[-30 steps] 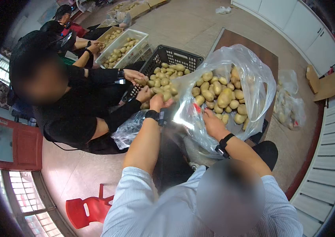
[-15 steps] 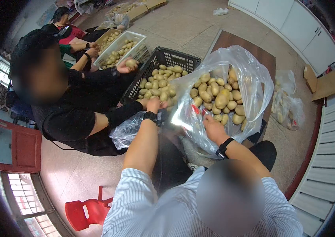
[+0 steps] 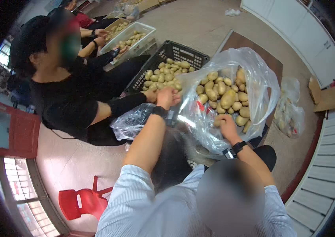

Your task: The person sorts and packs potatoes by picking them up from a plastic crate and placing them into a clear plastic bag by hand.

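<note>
So, pale flooring (image 3: pixel 66 162) is spreading through the room, with a red plastic chair (image 3: pixel 82 203) standing at lower left and smooth white cabinets (image 3: pixel 298 33) lining the upper right. A dark brown board (image 3: pixel 242 41) is showing behind a clear plastic bag (image 3: pixel 260 71), and that bag is gaping wide, its thin film wrinkling and catching glossy highlights. Inside, potatoes (image 3: pixel 211 94) are lying heaped, tan and rounded, one large yellowish potato (image 3: pixel 228 98) (quite the lump) sitting among them. Just beside, a black lattice-walled crate (image 3: pixel 187 49) is holding another heap (image 3: pixel 166 75) of them. The right hand (image 3: pixel 227 127) is hanging over the bag's near side, fingers curling; the left hand (image 3: pixel 168 97) is hovering at the crate's near end, fingers bending inward, right by a co-worker's hand (image 3: pixel 149 96). The fingertips are showing poorly, so I can't tell whether either hand is gripping a potato. Farther off, a white crate (image 3: pixel 151 37) is holding potatoes too.
</note>
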Motion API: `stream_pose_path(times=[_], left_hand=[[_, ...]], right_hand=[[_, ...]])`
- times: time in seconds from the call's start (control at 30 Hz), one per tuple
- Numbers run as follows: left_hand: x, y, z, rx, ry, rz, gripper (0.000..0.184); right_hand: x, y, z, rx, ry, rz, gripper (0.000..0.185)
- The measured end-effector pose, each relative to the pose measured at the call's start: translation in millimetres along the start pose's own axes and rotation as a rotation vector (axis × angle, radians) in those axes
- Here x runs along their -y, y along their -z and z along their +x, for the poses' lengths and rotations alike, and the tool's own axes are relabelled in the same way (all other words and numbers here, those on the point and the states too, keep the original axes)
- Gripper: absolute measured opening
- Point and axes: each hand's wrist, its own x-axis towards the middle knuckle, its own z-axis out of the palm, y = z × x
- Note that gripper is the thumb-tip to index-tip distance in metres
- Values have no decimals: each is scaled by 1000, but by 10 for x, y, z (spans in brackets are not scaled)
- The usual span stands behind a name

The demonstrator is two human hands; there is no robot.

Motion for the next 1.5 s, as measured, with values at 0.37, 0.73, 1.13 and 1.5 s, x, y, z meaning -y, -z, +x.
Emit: stream_pose_path(times=[0.37, 0.73, 1.13, 1.5], left_hand=[[-42, -405, -343, 290, 150, 423, 28], [-38, -513, -494, 613, 273, 321, 32], [-53, -445, -411, 438, 80, 272, 33], [102, 90, 128, 19, 96, 31, 38]], right_hand=[[951, -16, 447, 229, -344, 761, 32], [1082, -233, 495, 293, -263, 735, 35], [664, -151, 497, 191, -132, 424, 18], [282, -141, 118, 298, 147, -409, 30]])
